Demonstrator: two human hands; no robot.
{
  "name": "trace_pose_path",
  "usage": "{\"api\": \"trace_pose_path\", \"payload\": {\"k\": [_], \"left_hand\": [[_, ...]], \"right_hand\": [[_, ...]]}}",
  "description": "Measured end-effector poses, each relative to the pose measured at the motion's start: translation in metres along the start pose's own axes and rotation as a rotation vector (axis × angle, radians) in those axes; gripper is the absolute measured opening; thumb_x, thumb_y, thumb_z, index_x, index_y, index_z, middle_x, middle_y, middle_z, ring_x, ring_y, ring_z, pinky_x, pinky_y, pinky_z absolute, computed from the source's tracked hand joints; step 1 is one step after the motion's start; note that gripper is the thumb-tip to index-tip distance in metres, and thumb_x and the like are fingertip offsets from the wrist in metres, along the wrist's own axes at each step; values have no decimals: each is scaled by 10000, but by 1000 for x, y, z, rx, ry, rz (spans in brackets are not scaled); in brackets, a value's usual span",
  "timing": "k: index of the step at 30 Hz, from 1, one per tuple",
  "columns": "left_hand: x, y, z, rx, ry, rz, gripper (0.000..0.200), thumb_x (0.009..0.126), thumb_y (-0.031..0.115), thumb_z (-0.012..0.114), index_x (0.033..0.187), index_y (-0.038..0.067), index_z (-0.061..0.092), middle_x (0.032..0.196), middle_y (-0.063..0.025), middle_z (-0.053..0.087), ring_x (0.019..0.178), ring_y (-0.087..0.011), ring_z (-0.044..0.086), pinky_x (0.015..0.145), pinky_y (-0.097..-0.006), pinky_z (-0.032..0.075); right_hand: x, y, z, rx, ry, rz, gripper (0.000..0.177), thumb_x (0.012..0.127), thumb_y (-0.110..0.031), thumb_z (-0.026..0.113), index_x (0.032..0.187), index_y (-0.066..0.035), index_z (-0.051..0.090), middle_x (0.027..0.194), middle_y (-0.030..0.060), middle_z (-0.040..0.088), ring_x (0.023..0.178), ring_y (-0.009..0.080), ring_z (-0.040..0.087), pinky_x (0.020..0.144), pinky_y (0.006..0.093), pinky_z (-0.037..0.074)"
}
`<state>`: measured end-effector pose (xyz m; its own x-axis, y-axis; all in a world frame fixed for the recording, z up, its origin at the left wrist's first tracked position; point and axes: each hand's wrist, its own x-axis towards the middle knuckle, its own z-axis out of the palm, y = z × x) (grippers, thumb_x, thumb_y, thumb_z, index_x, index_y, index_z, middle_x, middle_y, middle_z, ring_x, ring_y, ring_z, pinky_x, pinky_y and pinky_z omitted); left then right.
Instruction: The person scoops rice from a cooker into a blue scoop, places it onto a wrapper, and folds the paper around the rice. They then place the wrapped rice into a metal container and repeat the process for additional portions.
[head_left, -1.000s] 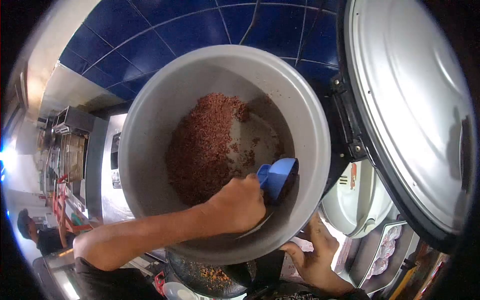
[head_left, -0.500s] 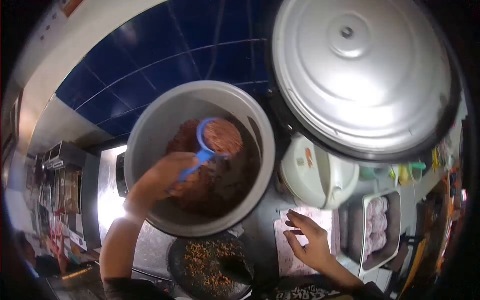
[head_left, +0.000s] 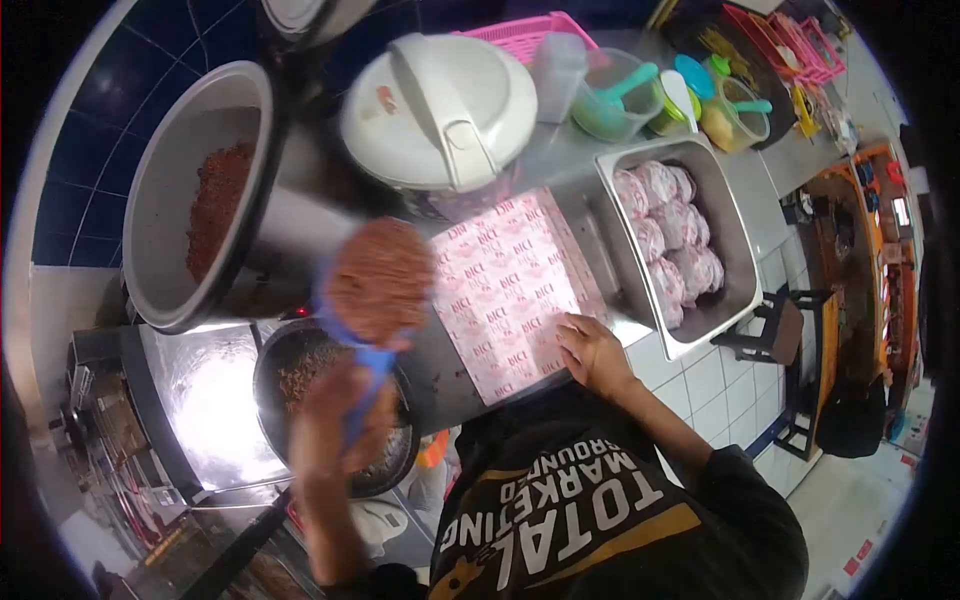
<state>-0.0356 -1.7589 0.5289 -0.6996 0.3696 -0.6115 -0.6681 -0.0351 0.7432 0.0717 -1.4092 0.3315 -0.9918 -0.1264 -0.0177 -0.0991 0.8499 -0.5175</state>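
My left hand [head_left: 345,410] is wrapped round the handle of a blue scoop [head_left: 372,375], blurred by motion. A heaped mound of reddish-brown, rice-like food [head_left: 382,285] fills the scoop. It hangs between a large grey pot [head_left: 150,220] and a stack of printed pink-and-white wrapping paper [head_left: 505,300]. At the stack's near right edge, my right hand [head_left: 598,357] has its fingers bent and closed on the paper's border. More of the same food [head_left: 218,205] lies inside the pot.
A white lidded rice cooker [head_left: 440,110] stands behind the paper. Right of it, a steel tray [head_left: 690,345] holds several wrapped round parcels [head_left: 672,225]. Plastic tubs [head_left: 610,110] and a pink basket [head_left: 530,35] line the back. Below the pot sits a dark pan [head_left: 275,350] of crumbly food.
The view has swung right. My left hand has carried the loaded scoop out of the pot towards the paper. My right hand has come from above the paper to its edge.
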Motion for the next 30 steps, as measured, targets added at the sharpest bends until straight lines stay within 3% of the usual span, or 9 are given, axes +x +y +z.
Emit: {"api": "trace_pose_path", "payload": {"k": [1,3,6,8,11,14,16,25,30], "left_hand": [[5,-13,33,30,7,-49,381,976,318,583,1242,46,604,690,8,496,463,-50,442,380,-198,307],[39,-78,53,-332,-105,-215,304,995,250,569,1229,56,588,686,-1,486,483,-45,439,399,-200,329],[95,-181,65,-194,19,-155,303,1007,183,555,1278,50,537,693,-41,524,513,-135,547,425,-256,414],[128,-238,69,884,528,761,385,984,158,585,1341,60,482,841,-109,605,657,-277,670,512,-353,523],[129,-232,101,1234,800,662,477,945,169,637,1371,54,455,1010,-179,637,810,-376,701,610,-429,575],[129,-235,122,1367,651,455,444,964,169,584,1361,20,450,1136,-239,647,874,-420,685,620,-470,582],[132,-243,125,1392,654,536,476,970,193,587,1369,-1,417,1095,-244,652,829,-416,695,623,-475,590],[148,-246,115,1475,536,396,472,996,209,547,1373,-23,384,825,-246,676,661,-431,685,552,-505,565],[144,-243,108,1489,529,486,517,998,257,561,1396,-12,368,795,-238,679,631,-399,692,535,-483,565]], "right_hand": [[-6,4,1,-28,6,-52,401,818,-160,749,1181,-20,650,1265,209,612,1167,386,590,973,439,513],[-16,12,9,-76,41,-10,408,802,-157,758,1166,-9,649,1299,214,581,1199,393,562,988,444,504],[-24,16,13,-134,117,50,439,775,-150,778,1156,10,631,1339,217,533,1220,398,528,990,448,498],[-26,14,7,-56,63,102,463,764,-148,788,1157,13,605,1287,206,540,1166,405,544,966,458,504],[-32,22,24,-33,106,122,489,766,-165,794,1164,17,576,1243,206,533,1131,413,547,940,468,509],[-28,25,27,-83,141,154,512,774,-182,797,1182,20,565,1237,211,524,1125,417,545,937,473,508],[-28,28,28,-118,147,183,538,778,-196,800,1205,23,557,1235,215,518,1124,418,544,938,475,507],[-23,29,20,-50,84,367,608,802,-194,789,1299,36,525,1250,244,521,1153,411,566,947,451,515],[-25,33,22,52,252,289,519,808,-110,747,1271,11,547,1082,258,595,995,451,627,872,469,544]]}}
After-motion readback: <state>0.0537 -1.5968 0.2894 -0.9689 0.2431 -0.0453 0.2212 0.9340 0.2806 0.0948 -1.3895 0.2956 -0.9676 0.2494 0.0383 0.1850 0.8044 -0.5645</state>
